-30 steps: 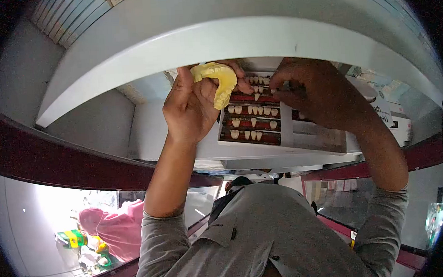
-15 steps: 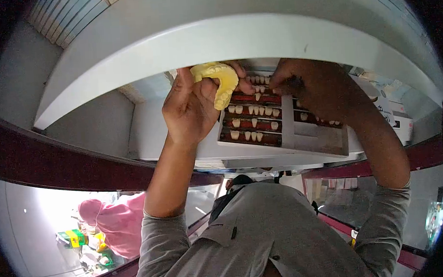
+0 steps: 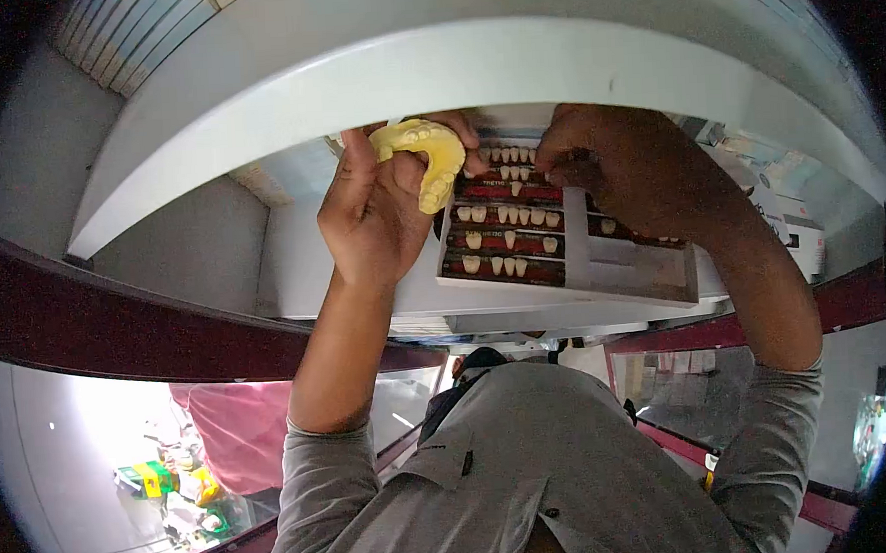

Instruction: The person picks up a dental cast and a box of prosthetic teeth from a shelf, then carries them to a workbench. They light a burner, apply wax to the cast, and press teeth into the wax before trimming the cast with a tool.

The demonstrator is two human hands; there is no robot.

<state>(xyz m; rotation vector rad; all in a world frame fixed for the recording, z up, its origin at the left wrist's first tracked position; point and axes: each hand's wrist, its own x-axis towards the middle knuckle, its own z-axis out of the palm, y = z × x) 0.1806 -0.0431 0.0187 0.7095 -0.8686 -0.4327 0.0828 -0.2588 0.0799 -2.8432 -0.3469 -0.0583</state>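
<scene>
The left hand (image 3: 375, 215) grips a yellow plaster dental cast (image 3: 423, 152), now raised slightly beside the white tray of artificial teeth (image 3: 561, 235); the right hand's (image 3: 628, 172) fingertips stay pinched at its far rows.

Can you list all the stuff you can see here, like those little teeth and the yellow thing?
Dental cast: one, yellow, held up in the left hand beside the tray.
Tooth tray: one, white frame with dark red strips, on the white counter in front of the person.
False teeth: many, too many to count, cream-white, set in rows on the red strips.
Counter: one, white, under the tray.
Another person: one, in pink clothes, lower left, behind glass.
Shirt: one, grey, on the person.
Left hand: one, its fingers closed around the cast.
Right hand: one, its fingers pinched at the top rows of the tray; what they pinch is hidden.
</scene>
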